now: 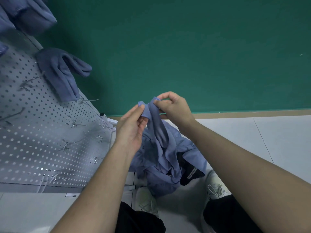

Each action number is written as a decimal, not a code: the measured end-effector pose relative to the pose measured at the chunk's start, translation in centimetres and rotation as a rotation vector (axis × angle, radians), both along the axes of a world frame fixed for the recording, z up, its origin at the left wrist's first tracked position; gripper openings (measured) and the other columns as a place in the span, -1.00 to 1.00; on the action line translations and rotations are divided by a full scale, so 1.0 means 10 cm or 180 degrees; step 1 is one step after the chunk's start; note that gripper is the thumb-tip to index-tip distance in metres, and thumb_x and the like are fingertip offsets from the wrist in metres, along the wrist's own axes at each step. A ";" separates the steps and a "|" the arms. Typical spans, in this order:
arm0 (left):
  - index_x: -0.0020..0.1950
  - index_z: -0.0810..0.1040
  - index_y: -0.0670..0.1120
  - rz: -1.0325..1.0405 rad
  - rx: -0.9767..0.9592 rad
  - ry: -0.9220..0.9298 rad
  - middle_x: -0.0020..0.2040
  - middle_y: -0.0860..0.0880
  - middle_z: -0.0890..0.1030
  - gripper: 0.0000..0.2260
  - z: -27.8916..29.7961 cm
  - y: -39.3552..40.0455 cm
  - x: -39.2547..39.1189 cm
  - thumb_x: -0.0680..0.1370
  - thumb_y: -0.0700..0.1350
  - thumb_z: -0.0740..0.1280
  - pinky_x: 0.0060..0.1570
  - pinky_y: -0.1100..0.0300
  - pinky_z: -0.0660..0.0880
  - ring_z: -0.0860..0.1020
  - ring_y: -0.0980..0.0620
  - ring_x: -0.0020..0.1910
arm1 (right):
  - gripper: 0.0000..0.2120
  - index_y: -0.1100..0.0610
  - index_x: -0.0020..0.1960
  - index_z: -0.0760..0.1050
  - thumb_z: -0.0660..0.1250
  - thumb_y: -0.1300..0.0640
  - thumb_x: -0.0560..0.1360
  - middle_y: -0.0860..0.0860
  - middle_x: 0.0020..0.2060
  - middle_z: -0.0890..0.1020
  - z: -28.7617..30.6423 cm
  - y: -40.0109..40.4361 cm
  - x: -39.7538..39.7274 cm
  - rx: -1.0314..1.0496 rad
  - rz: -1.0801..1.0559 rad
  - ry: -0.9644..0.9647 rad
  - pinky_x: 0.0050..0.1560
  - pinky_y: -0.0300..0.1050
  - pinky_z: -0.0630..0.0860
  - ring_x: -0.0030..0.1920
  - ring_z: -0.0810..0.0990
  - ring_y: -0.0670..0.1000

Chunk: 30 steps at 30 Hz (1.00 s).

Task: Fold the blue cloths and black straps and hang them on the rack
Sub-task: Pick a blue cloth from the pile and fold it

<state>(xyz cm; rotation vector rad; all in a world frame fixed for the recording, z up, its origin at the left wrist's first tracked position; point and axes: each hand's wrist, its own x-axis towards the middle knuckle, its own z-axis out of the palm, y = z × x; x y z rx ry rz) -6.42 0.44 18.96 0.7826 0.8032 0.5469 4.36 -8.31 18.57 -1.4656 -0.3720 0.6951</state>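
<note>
Both hands, left (133, 126) and right (175, 106), pinch a soft blue cloth's (158, 130) hemmed corners. Beyond the left hand, a folded blue cloth (64, 73) hangs on the grey perforated rack (33, 132). A blue-and-black heap (190, 172) below awaits.

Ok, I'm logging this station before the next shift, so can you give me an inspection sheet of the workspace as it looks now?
Surface: pale tiled floor, cloth pile lying on it.
Job's things: blue cloth lifted from the heap of blue cloths; black strap in the heap; folded blue cloth already hanging on the white perforated rack.
Clutter: nothing seen.
Hands: left hand and right hand each pinch the lifted cloth's edge.
Cables: nothing seen.
Surroundings: green wall; bare metal hooks on the rack.
</note>
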 end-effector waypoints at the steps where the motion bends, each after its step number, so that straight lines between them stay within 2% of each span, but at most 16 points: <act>1: 0.05 0.64 -0.12 -0.0034 0.0037 0.0052 -0.18 -0.02 0.72 -0.89 0.00 -0.02 0.00 0.56 -0.26 0.40 -0.12 0.33 0.59 0.64 0.15 -0.24 | -0.89 0.11 -0.14 0.55 0.42 0.25 0.54 0.15 -0.25 0.61 -0.01 0.01 -0.02 -0.0009 0.0074 -0.0073 0.04 0.23 0.62 -0.19 0.58 0.07; 3: 0.05 0.64 -0.10 -0.0175 0.0092 0.0054 -0.15 -0.01 0.73 -0.88 0.02 -0.06 0.02 0.59 -0.27 0.36 -0.11 0.34 0.58 0.67 0.17 -0.22 | -0.87 0.10 -0.16 0.55 0.43 0.25 0.53 0.17 -0.25 0.58 -0.03 0.02 -0.05 -0.0023 0.0151 -0.0149 0.05 0.28 0.60 -0.18 0.56 0.08; 7: 0.26 0.61 -0.18 -0.0648 0.0176 -0.0004 0.11 -0.10 0.71 -0.75 0.01 -0.08 0.03 0.63 -0.31 0.25 0.01 0.34 0.57 0.67 0.12 0.02 | -0.84 0.05 -0.20 0.58 0.44 0.25 0.50 0.10 -0.28 0.61 -0.08 0.02 -0.04 -0.0078 0.0160 -0.0229 0.05 0.33 0.58 -0.19 0.55 0.08; 11: 0.25 0.62 -0.19 -0.0459 0.0200 -0.0002 0.10 -0.11 0.71 -0.76 0.00 -0.06 0.02 0.60 -0.32 0.31 0.03 0.32 0.57 0.67 0.04 0.10 | -0.87 0.07 -0.18 0.59 0.45 0.24 0.52 -0.10 -0.38 0.64 -0.07 0.00 -0.07 -0.0119 0.0239 -0.0382 0.00 0.08 0.61 -0.27 0.59 -0.07; 16: 0.19 0.63 -0.21 -0.0040 0.0114 -0.0098 0.07 -0.13 0.72 -0.77 0.02 -0.07 0.01 0.54 -0.35 0.39 0.04 0.28 0.60 0.69 0.01 0.08 | -0.89 0.11 -0.15 0.58 0.44 0.25 0.53 -0.12 -0.39 0.64 -0.04 0.02 -0.09 0.0004 0.0231 -0.0419 -0.07 -0.08 0.59 -0.34 0.59 -0.16; 21: 0.11 0.62 -0.15 0.0249 0.0185 -0.0036 -0.06 -0.09 0.73 -0.79 0.02 -0.07 0.01 0.53 -0.36 0.41 -0.01 0.28 0.61 0.70 0.08 -0.09 | -0.89 0.09 -0.17 0.64 0.46 0.24 0.51 -0.09 -0.32 0.69 -0.06 0.02 -0.08 -0.0036 0.0168 -0.0374 0.03 -0.06 0.62 -0.26 0.63 -0.12; 25: 0.06 0.60 -0.14 0.0360 0.0286 -0.0013 -0.09 -0.11 0.72 -0.82 0.02 -0.12 0.01 0.52 -0.36 0.42 0.01 0.26 0.61 0.69 0.05 -0.08 | -0.91 0.06 -0.15 0.70 0.46 0.18 0.52 -0.03 -0.21 0.74 -0.08 0.04 -0.11 -0.0147 0.0049 -0.0539 0.14 0.08 0.63 -0.13 0.70 -0.04; 27: 0.07 0.59 -0.15 0.0445 0.0268 -0.0041 -0.06 -0.14 0.71 -0.82 0.00 -0.13 0.02 0.52 -0.36 0.42 0.03 0.24 0.61 0.69 0.02 -0.05 | -0.92 0.07 -0.14 0.70 0.46 0.18 0.51 -0.04 -0.20 0.73 -0.08 0.06 -0.14 -0.0214 0.0030 -0.0665 0.14 0.02 0.62 -0.14 0.68 -0.09; 30: 0.07 0.60 -0.15 0.0520 0.0211 -0.0024 -0.03 -0.18 0.71 -0.82 -0.01 -0.13 0.02 0.52 -0.35 0.43 0.09 0.19 0.61 0.69 -0.01 -0.04 | -0.91 0.03 -0.13 0.68 0.47 0.19 0.51 -0.16 -0.20 0.65 -0.09 0.06 -0.17 -0.0428 0.0041 -0.1264 0.08 -0.20 0.59 -0.18 0.63 -0.21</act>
